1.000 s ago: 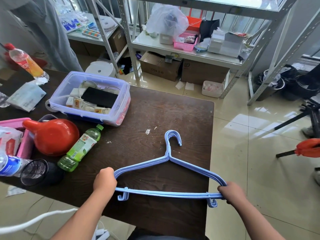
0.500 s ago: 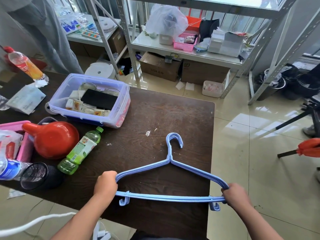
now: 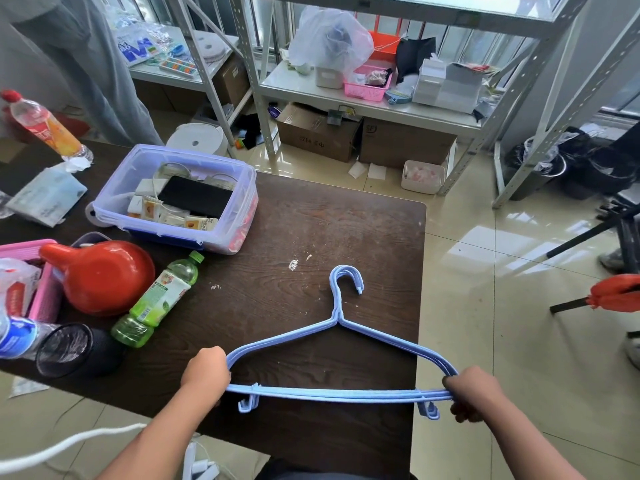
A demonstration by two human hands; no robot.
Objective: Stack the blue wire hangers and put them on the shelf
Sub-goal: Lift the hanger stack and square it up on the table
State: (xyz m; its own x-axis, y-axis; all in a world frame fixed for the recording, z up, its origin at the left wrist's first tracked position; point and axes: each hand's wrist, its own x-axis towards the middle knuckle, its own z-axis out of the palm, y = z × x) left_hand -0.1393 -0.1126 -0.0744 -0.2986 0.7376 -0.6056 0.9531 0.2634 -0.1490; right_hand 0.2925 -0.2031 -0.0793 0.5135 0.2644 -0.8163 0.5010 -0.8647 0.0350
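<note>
The grey metal shelving unit point(image 3: 367, 105) stands well beyond the far edge of the dark brown wooden table point(image 3: 311, 220), its lower board already crowded with one pink plastic basket point(image 3: 365, 90), one bulging clear plastic bag point(image 3: 329, 39) and white boxes, so free room for a bundle looks scarce. On the table's left part sit one clear lidless plastic storage box point(image 3: 239, 209), one red round plastic jug point(image 3: 100, 275), one green drink bottle lying on its side point(image 3: 159, 299) and one dark tumbler on its side point(image 3: 69, 348). Near the table's front right corner is the stack of blue wire hangers point(image 3: 337, 394), flat and roughly aligned, hooks pointing away from the person; the overlapping hooks suggest three or four, though an exact count cannot be made. The left hand point(image 3: 206, 372) is closed around the stack's left shoulder and the right hand point(image 3: 472, 393) is closed around the right shoulder, which hangs just past the table edge. The risks, as I judge them: the thin wires could fan apart or one could slide out when lifted, since only the two ends are pinched; the small blue clips under the bottom bar point(image 3: 247, 405) may snag the table edge; and the hooks could catch on the shelf's clutter during placement.
</note>
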